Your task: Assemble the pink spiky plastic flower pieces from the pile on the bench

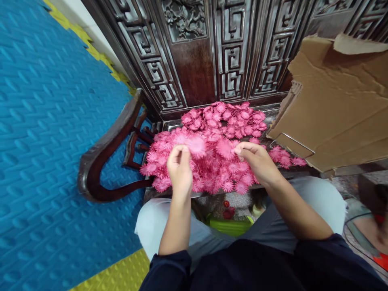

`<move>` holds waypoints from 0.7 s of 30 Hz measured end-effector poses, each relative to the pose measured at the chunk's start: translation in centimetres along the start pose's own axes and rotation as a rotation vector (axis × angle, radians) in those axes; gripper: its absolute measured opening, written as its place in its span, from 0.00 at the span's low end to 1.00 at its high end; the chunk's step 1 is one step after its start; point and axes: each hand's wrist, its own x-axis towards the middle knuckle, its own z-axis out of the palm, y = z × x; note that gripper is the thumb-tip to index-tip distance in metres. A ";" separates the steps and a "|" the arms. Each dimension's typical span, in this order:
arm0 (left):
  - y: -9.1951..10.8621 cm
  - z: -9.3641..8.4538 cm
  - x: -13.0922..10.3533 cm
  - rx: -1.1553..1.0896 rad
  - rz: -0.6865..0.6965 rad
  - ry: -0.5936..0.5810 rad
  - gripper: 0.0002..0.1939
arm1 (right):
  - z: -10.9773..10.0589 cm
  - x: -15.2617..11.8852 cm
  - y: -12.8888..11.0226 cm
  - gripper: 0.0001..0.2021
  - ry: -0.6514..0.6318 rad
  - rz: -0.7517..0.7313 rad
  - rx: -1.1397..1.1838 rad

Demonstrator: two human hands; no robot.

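A heap of pink artificial flower pieces [212, 178] with fringed petals covers the dark wooden bench in front of me. Above it, my left hand [181, 163] pinches a pale pink flower piece [196, 146] between thumb and fingers; motion blurs its petals. To the right, my right hand [253, 157] is closed in a pinch at the edge of another pink flower piece [224, 149], which is blurred too. The two held pieces are apart, with a narrow gap between them.
A carved wooden backrest [197, 76] rises behind the heap. On the left curves a wooden armrest [91, 173] over blue foam matting [45, 141]. A torn cardboard sheet [342, 109] with a metal wire loop [294, 143] stands right. Something bright green [230, 227] lies below, between my knees.
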 end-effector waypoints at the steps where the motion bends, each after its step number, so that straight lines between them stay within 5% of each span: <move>1: -0.4 -0.4 0.5 0.044 0.023 0.082 0.11 | -0.2 0.1 0.0 0.07 0.024 0.001 0.011; 4: -1.8 -1.5 2.0 0.373 0.135 0.301 0.10 | -0.6 0.2 -0.2 0.07 0.067 -0.005 0.024; 6: -2.9 -2.0 2.8 0.625 0.164 0.338 0.10 | -0.7 0.2 -0.2 0.07 0.057 -0.010 0.018; 11: -4.2 -1.6 3.0 0.833 0.154 0.124 0.09 | -0.1 -0.1 -0.1 0.07 -0.024 0.029 -0.012; 16: -1.2 -0.1 0.9 0.711 0.258 0.122 0.09 | 0.2 -0.2 0.1 0.05 -0.085 0.052 -0.006; 21: 2.2 1.6 -2.3 0.367 0.276 -0.267 0.07 | 0.3 -0.2 0.0 0.05 -0.117 0.027 -0.005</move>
